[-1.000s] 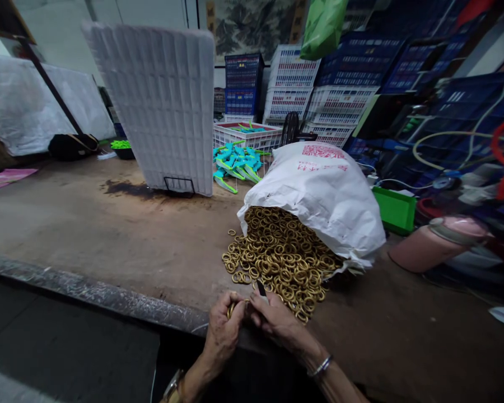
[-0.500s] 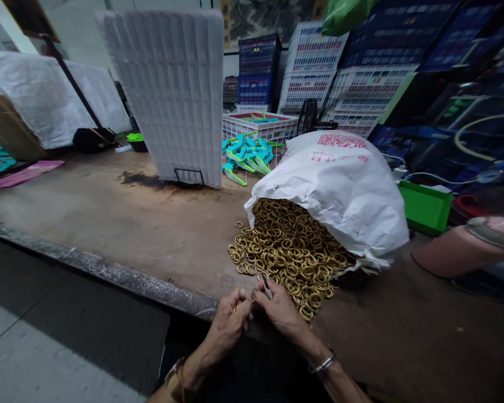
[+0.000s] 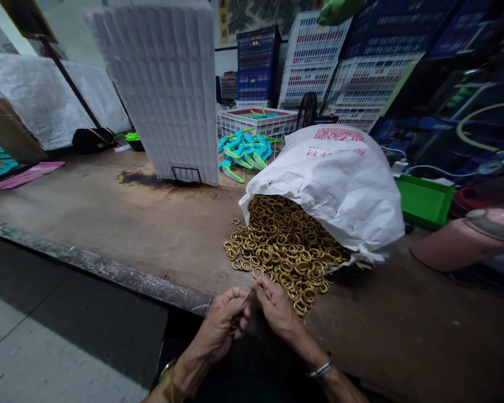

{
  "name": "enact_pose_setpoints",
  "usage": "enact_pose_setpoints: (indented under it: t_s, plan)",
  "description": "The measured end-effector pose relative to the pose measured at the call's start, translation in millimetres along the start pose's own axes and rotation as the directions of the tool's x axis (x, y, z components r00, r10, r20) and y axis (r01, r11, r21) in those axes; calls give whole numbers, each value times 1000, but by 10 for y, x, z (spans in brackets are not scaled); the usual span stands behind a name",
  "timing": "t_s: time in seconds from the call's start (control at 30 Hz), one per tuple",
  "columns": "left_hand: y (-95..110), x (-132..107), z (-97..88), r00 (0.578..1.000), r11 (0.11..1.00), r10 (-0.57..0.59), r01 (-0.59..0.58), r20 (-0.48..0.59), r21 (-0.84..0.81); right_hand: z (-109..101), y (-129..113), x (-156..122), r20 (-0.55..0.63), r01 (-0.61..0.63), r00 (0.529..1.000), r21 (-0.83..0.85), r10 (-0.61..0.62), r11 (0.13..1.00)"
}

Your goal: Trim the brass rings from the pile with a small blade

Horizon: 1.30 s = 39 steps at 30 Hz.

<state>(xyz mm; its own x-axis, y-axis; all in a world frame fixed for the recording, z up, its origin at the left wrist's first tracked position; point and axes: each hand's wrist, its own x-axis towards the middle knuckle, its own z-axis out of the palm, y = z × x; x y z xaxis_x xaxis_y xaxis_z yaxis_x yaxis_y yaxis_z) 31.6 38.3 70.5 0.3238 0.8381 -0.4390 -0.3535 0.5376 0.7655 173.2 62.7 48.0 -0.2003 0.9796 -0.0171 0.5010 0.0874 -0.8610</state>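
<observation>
Where the brown bench (image 3: 109,224) stretches far and left, a white sack (image 3: 340,179) lies on its side at the right. From its open mouth a heap of brass rings (image 3: 281,246) spills toward the near edge. Just nearer than the heap, the left hand (image 3: 222,322) and right hand (image 3: 279,313) meet. The left fingers (image 3: 235,298) are clenched, pinching one ring (image 3: 247,296). The right fingers (image 3: 273,298) grasp a thin dark tool (image 3: 266,290) just beside it.

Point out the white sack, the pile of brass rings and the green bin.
white sack (image 3: 340,184): head view, bare top side below the red print.
pile of brass rings (image 3: 281,249): head view, middle of the spilled heap.
green bin (image 3: 424,204): head view, its front wall.
</observation>
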Motion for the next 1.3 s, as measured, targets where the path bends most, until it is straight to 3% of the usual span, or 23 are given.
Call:
enact_pose_setpoints:
  t_s: [0.1,0.2,0.47,0.63,0.77,1.0,1.2,1.3]
  plan:
    - [11,-7,43,998,999,48,-47,-46,23,4,21,-77,79,109,993,-253,-91,961]
    - [-4,-8,65,995,997,70,-67,-66,46,21,21,-134,130,148,986,-421,-102,895]
    - [2,-131,42,998,996,48,-44,-48,76,58,-32,-101,76,48,997,-667,4,744]
    - [7,-294,-37,998,998,-29,32,63,-44,25,-175,86,17,-8,999,-701,28,713]
    - [-23,-272,-144,999,990,3,2,35,-138,113,-242,263,-18,10,999,-733,-34,680]
    - [-53,-219,-280,999,988,17,-9,52,-155,224,-202,444,-12,-17,1000,-813,11,582]
    - [-4,-122,-340,990,954,-11,51,137,-294,199,-221,419,-48,-34,999,-804,-8,594]
    - [-1,-66,-357,987,937,-41,91,152,-338,121,-217,370,-45,-7,998,-735,-38,678]
